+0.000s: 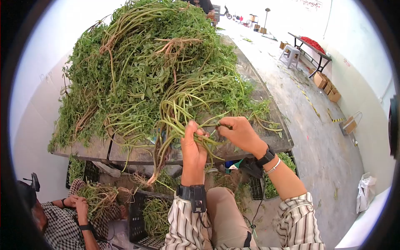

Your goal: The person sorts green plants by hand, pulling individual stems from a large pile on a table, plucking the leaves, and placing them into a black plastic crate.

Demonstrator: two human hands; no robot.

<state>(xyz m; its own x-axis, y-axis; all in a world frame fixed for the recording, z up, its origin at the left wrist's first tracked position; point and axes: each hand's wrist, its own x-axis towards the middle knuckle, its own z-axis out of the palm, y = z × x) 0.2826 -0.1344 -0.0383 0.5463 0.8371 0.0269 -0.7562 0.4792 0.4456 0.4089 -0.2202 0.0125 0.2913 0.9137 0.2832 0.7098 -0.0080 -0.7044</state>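
My left hand [193, 148] is closed around a bunch of long green stems [177, 112] near the table's front edge. The bunch bends over from the pile, and some stem ends poke out to the right of my fingers. Just to the right, my right hand [238, 132] pinches a stem tip, with thumb and fingers pressed together. Behind both hands rises a large heap of leafy greens [141, 71] with pale stems and reddish roots. A rooted clump [156, 166] hangs over the table edge, left of my left wrist.
The wooden table [137, 152] carries the heap. Below it are black crates [139, 233] of greens. At lower left, a co-worker's hands [77, 204] hold a rooted bunch. A stool [290, 56], cardboard boxes [327, 85] and a side table with red material [312, 43] stand along the right.
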